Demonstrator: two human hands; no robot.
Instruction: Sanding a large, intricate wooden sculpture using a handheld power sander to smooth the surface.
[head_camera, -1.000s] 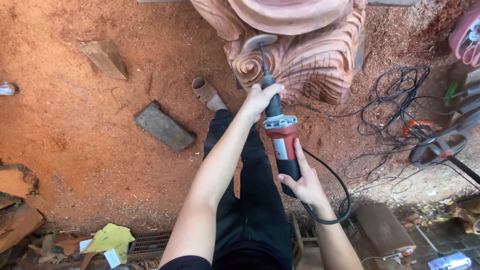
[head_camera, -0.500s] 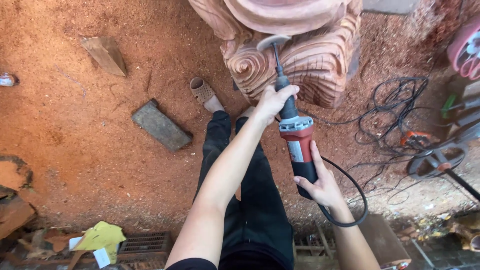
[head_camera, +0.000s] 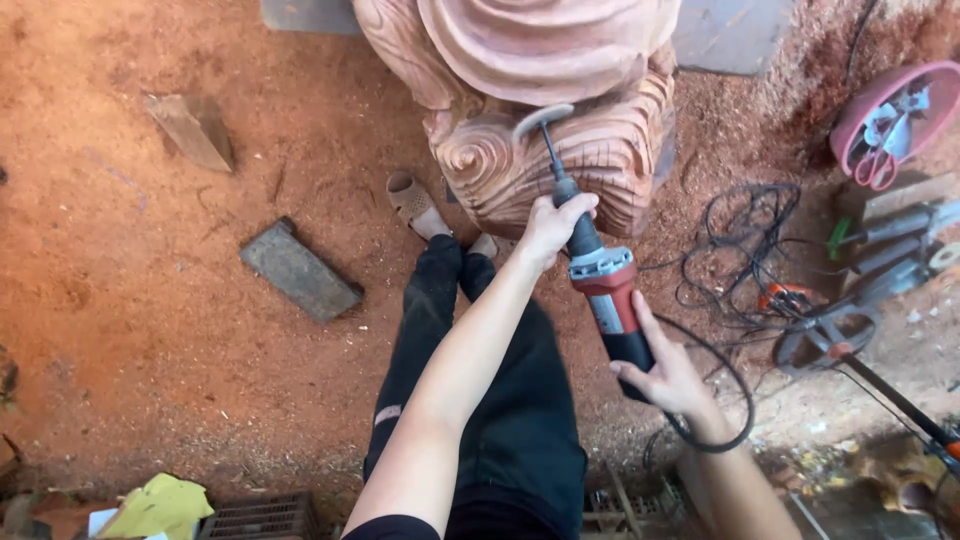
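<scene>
A red and grey power grinder (head_camera: 605, 285) with a long shaft and a disc head (head_camera: 543, 117) rests against a carved reddish wooden sculpture (head_camera: 530, 90) with spiral patterns. My left hand (head_camera: 553, 225) grips the front neck of the grinder, just below the shaft. The tool's black rear handle is held by my right hand (head_camera: 668, 375), where a black cable (head_camera: 735, 400) loops out. My legs in black trousers (head_camera: 480, 400) stretch toward the sculpture's base, with a sandalled foot (head_camera: 415, 203) beside it.
Red sawdust covers the ground. A grey block (head_camera: 298, 270) and a wooden wedge (head_camera: 192, 128) lie to the left. Tangled cables (head_camera: 750, 240), other power tools (head_camera: 880, 250) and a pink basket (head_camera: 893, 120) sit at the right. A yellow cloth (head_camera: 160, 505) lies at bottom left.
The grinder and both hands have shifted slightly right and up along the carved base, and the view has tilted with them. Both grips are unchanged.
</scene>
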